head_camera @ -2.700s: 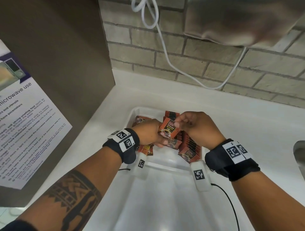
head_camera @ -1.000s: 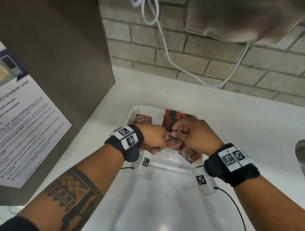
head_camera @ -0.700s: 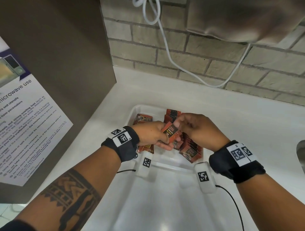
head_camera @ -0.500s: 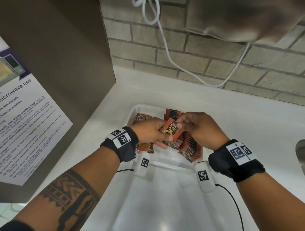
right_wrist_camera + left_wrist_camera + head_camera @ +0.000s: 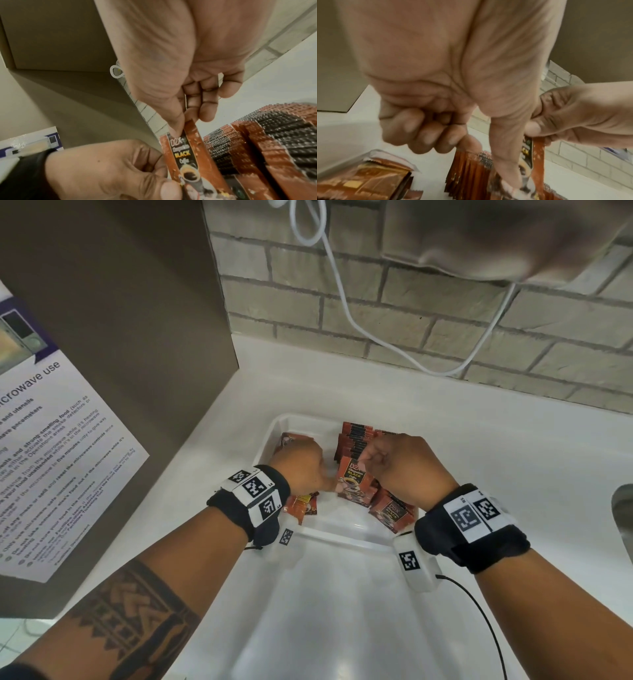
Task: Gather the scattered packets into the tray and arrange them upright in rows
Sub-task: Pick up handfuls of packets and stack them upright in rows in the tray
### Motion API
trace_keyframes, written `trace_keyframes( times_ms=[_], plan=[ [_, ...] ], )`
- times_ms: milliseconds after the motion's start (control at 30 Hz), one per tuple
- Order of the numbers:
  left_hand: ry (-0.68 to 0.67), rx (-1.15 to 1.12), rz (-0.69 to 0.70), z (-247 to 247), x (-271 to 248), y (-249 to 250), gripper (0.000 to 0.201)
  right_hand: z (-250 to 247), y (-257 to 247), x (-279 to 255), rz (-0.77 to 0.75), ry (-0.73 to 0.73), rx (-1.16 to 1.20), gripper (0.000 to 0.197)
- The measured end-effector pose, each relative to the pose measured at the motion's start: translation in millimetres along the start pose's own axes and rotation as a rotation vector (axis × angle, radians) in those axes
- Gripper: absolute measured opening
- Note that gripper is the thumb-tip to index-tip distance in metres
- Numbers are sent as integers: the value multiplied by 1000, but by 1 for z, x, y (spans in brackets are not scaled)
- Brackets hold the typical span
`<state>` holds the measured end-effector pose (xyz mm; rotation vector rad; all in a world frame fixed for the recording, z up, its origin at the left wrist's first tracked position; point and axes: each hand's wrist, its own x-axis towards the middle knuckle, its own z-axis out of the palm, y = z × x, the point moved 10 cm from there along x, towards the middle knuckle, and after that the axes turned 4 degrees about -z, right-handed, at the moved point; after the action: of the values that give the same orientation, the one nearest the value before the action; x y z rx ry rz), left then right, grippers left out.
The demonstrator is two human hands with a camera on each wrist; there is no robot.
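Here, in the middle of the frame, both hands, left hand point(image 5: 301, 465) and right hand point(image 5: 400, 470), pinch one coffee packet point(image 5: 354, 482) upright over the white tray point(image 5: 274, 433).

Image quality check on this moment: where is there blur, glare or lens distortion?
Head view: sharp at the packet and tray, brick lines bowed, soft glare on the counter. Left wrist view: left hand blurred. Right wrist view: packet print readable, edges warped, right hand soft.

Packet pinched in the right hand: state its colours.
Reddish-brown packet with black centre panel; right wrist view.
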<state>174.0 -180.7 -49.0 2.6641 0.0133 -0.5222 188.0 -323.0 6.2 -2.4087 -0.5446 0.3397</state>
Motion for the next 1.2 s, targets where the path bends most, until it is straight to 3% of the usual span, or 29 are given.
trace_keyframes(
  times_ms=[67,200,433,800,1200],
  plan=[
    [-80,-1,8,8,-3,2,46,2,2,-1,17,-5,-9,15],
    [-260,-69,73,23,-15,17,20,2,1,0,19,-10,-91,13],
    [-398,20,93,37,-21,28,38,14,6,0,3,-74,-225,20],
    [-469,164,61,59,-11,33,47,22,14,4,13,-34,-372,16],
    [-475,187,32,62,-9,34,41,22,30,9,46,-32,-337,20]
  ],
)
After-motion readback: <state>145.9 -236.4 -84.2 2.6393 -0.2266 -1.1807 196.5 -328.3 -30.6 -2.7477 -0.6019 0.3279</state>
